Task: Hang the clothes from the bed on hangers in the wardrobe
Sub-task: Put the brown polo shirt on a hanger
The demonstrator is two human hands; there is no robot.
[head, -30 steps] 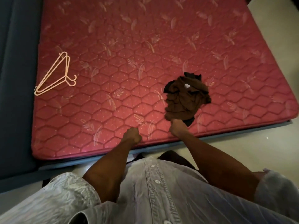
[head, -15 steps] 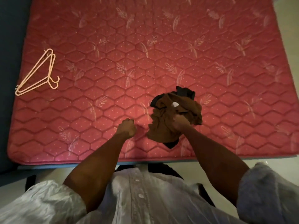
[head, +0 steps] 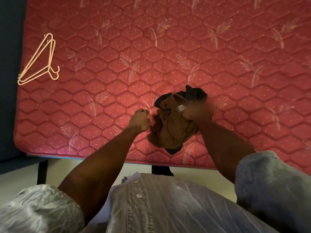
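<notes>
A crumpled brown garment [head: 171, 130] with dark trim and a small white label lies near the front edge of the red quilted mattress [head: 168, 52]. My right hand [head: 196, 110] is on the garment's upper right part, blurred by motion, fingers curled into the cloth. My left hand [head: 140, 121] is a closed fist just left of the garment, touching its edge; whether it holds cloth is unclear. Two pale pink hangers [head: 39, 62] lie stacked at the mattress's far left. The wardrobe is out of view.
A dark blue bed frame [head: 10, 81] runs along the mattress's left side. Pale floor [head: 18, 179] shows below the mattress's front edge. My grey shirt fills the bottom of the view.
My right hand has moved up from the garment's lower end to its upper part. My left fist has come up beside the garment. The camera has leaned closer over the bed.
</notes>
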